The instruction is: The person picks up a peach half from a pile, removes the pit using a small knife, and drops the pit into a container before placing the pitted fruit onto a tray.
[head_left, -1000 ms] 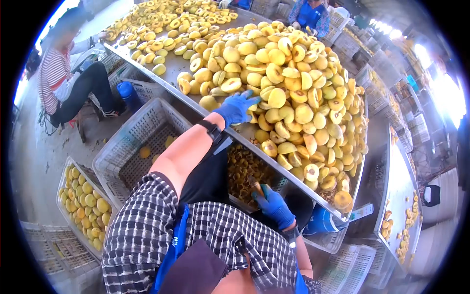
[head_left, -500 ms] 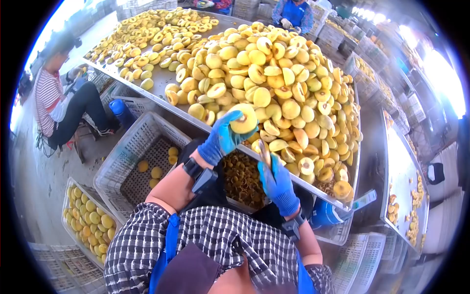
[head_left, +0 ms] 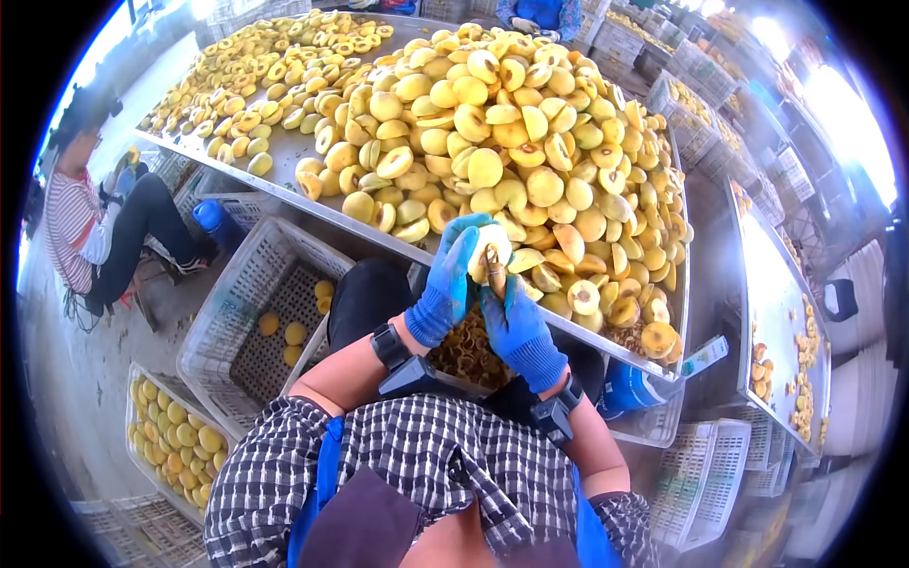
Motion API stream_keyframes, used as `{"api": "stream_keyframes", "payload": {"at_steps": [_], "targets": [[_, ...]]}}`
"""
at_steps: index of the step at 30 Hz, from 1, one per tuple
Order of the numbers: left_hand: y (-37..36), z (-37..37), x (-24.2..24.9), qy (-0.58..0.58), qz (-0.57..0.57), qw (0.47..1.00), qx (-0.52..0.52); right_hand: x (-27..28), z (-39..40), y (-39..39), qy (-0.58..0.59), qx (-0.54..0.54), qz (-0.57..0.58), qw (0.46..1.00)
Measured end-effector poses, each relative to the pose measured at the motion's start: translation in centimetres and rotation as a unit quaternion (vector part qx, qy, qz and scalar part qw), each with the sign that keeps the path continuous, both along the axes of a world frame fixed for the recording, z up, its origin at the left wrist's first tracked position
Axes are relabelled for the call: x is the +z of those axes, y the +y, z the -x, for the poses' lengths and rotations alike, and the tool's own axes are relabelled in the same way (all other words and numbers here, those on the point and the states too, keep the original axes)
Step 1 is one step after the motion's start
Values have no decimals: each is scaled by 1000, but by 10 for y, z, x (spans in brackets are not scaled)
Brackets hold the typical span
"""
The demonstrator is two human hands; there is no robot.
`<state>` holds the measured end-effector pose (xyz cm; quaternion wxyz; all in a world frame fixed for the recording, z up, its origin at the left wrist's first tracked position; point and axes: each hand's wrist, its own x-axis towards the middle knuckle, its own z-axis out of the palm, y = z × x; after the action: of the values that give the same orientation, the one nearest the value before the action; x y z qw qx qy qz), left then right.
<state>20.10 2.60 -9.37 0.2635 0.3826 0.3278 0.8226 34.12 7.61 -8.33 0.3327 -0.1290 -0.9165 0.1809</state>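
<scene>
Cannot make out the tip of the tool [head_left: 496,275] against the peach half [head_left: 492,244], mid-frame. Clamping the peach half in the curled left hand [head_left: 452,286], gripping the tool in the closed right hand [head_left: 520,331].

No text, label, brand, number or sign can be read.

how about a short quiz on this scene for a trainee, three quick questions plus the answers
1. What does the left hand hold?
a) a cup
b) a fruit
c) a cloth

2. True or false: the tool in the right hand is touching that fruit.

3. Fill in the blank: the big heap of cut fruit lies on a metal ____.

Key: 1 b; 2 true; 3 table
</scene>
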Motion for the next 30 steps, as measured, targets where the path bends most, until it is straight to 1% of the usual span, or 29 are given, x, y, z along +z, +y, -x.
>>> {"api": "stream_keyframes", "payload": {"at_steps": [2, 3, 4, 6, 8, 10, 12, 13, 15, 16, 17, 20, 21, 24, 25, 27, 28, 30], "targets": [[-2, -2, 4, -30, 14, 999, -28, 8, -5, 1, -97, -44, 60, 993], [-3, 2, 4, -10, 33, 999, -27, 13, -7, 1, -145, -64, 90, 983], [-4, 5, 5, 11, 53, 998, -26, 10, -9, 2, -144, -60, 92, 984], [-4, 10, 9, -9, 72, 996, -47, -4, -11, 7, -140, -52, 94, 984], [-2, 12, 9, -39, 88, 993, -66, -36, -10, 8, -86, 32, 86, 992], [2, 13, 3, -81, 102, 988, -84, -31, -7, 5, -68, 57, 113, 990], [5, 21, -2, -45, 157, 981, -104, -19, -11, 4, -89, 20, 177, 980], [8, 26, -3, -27, 183, 976, -115, -21, -16, 3, -100, -5, 115, 988], [11, 30, -3, -38, 218, 963, -151, -40, -15, 6, -50, 71, 233, 969], [11, 31, 0, -45, 233, 957, -168, -15, -5, -1, -25, 109, 289, 951], [10, 29, 4, -17, 195, 966, -169, 19, -12, -8, -110, 50, 650, 750], [16, 36, -9, 54, 199, 963, -175, 13, -18, -9, -79, 86, 777, 618], [14, 34, -5, 40, 212, 959, -182, 8, -17, -13, -46, 109, 796, 594], [10, 27, 0, -47, 229, 953, -190, -3, -15, -13, 0, 172, 828, 533], [9, 24, 0, -108, 223, 946, -210, -4, -14, -15, 10, 170, 828, 535], [8, 18, -6, -157, 188, 955, -168, -5, -10, -22, 29, 171, 824, 539], [8, 15, -10, -180, 171, 958, -146, -7, -7, -27, 11, 117, 801, 588], [6, 13, -17, -139, 159, 975, -66, -15, -2, -36, -22, 12, 739, 674]]}}
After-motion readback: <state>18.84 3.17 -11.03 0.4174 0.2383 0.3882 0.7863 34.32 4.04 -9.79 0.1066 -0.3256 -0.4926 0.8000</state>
